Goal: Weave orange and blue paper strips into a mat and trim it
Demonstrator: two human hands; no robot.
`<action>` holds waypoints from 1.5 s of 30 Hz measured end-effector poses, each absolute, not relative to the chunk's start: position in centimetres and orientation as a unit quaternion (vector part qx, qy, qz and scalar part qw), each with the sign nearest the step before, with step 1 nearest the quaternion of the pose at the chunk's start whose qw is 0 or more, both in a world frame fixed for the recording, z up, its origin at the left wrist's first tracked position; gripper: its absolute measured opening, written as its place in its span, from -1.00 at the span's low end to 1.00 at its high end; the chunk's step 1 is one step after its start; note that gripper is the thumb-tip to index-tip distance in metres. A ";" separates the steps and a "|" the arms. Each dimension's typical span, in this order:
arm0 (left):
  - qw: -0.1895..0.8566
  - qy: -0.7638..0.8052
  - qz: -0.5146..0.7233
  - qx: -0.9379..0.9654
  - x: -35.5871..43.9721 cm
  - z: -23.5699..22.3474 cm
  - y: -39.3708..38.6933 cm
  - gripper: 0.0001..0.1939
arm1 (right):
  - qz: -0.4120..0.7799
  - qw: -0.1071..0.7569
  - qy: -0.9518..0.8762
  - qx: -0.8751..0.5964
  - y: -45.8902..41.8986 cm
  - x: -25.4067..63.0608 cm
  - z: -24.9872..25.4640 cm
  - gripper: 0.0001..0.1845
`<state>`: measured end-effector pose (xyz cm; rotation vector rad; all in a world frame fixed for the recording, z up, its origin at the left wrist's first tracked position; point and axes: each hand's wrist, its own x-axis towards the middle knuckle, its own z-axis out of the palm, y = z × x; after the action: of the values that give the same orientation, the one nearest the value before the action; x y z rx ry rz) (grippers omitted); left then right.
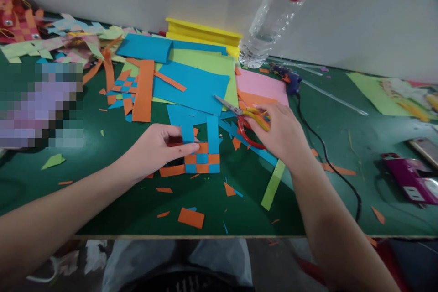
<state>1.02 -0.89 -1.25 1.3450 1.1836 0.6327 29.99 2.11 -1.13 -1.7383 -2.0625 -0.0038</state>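
Note:
My left hand (pixel 171 148) pinches a woven paper piece (pixel 201 159) between thumb and fingers. Its blue and orange strips cross in a checkered pattern, with two blue ends standing up at the top and orange ends reaching left. My right hand (pixel 277 130) is closed on a pair of scissors (pixel 239 112) with a yellow and red handle. The blades point up and left, over a blue paper sheet (pixel 191 86). Part of the scissors' handle is hidden by my fingers. A second checkered weave (pixel 126 84) lies beyond my left hand, beside a wide orange strip (pixel 143 91).
A clear plastic bottle (pixel 270 23) stands by the wall, near folded yellow paper (pixel 201 32). A glue gun (pixel 287 77) trails a black cable (pixel 321 141) at right, near a purple device (pixel 407 178). Paper scraps (pixel 190 217) litter the green table (pixel 112 210).

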 end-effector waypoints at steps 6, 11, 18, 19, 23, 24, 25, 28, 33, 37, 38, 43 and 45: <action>0.586 0.526 0.267 0.555 0.7 -1.4 -0.5 -0.64 | 0.031 0.115 -0.758 -0.642 2.5 30.5 -1.9 -0.58; 0.593 0.500 0.265 0.573 0.5 -1.3 -0.2 -0.68 | 0.050 0.138 -0.759 -0.634 2.8 31.1 -2.4 -0.58; 0.437 0.490 0.321 0.682 0.6 -0.8 -0.4 -0.80 | -0.008 0.226 -0.729 -0.646 2.5 30.7 -1.9 -0.57; 0.412 0.476 0.339 0.699 0.6 -0.7 -0.5 -0.85 | -0.022 0.246 -0.727 -0.640 2.5 30.6 -1.7 -0.57; 0.212 0.403 0.400 0.795 0.2 -0.4 -0.4 -0.96 | -0.047 0.327 -0.720 -0.610 2.4 30.7 -1.2 -0.54; 0.156 0.383 0.407 0.814 0.1 -0.4 -0.3 -0.94 | -0.044 0.344 -0.721 -0.599 2.4 30.6 -1.1 -0.54; 0.104 0.364 0.413 0.829 -0.1 -0.5 -0.2 -0.92 | -0.044 0.355 -0.726 -0.587 2.3 30.5 -1.0 -0.53; -0.014 0.319 0.426 0.847 -0.7 -0.5 0.3 -0.88 | -0.078 0.360 -0.756 -0.541 1.9 30.1 -0.5 -0.52; -0.071 0.306 0.443 0.840 -1.2 -0.6 1.2 -0.87 | -0.123 0.340 -0.813 -0.456 1.1 29.5 0.4 -0.49; -0.070 0.287 0.464 0.835 -1.4 -0.8 1.6 -0.88 | -0.121 0.323 -0.833 -0.432 1.0 29.7 0.6 -0.49; -0.074 0.286 0.465 0.835 -1.4 -0.8 1.7 -0.89 | -0.129 0.318 -0.838 -0.425 1.0 29.7 0.6 -0.50; -0.092 0.285 0.478 0.825 -1.3 -0.6 1.5 -0.88 | -0.158 0.290 -0.857 -0.396 1.5 30.3 0.1 -0.51; -0.092 0.291 0.484 0.820 -1.2 -0.5 1.5 -0.87 | -0.154 0.282 -0.859 -0.398 1.7 30.6 -0.1 -0.52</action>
<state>-1.24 1.50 -0.54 2.7396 0.9730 1.6168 30.55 1.65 -0.10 -1.0655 -2.3018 -0.4122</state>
